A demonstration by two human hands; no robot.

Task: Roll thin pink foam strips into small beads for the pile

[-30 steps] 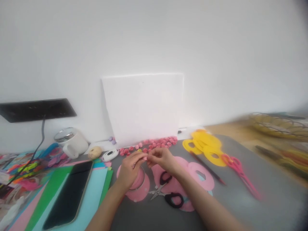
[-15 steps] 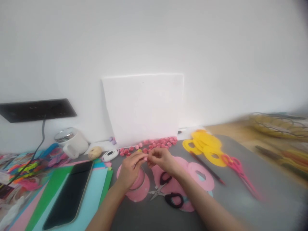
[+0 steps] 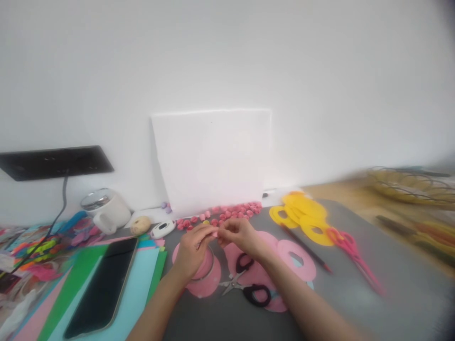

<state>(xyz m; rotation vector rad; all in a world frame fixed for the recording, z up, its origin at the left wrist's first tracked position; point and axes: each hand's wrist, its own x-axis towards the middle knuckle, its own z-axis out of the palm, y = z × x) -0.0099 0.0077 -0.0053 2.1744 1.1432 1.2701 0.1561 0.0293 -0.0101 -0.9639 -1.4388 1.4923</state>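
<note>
My left hand and my right hand meet fingertip to fingertip over the grey mat, both pinched on a small pink paper piece. Under them lie pink paper rings and a pink roll. Black-handled scissors rest on the pink paper just in front of my right wrist. A row of small pink rolled pieces lines the foot of a white board behind my hands.
Yellow paper rings, a dark pencil and pink scissors lie to the right. A phone sits on coloured paper sheets at left, near a white mug. A wire basket stands far right.
</note>
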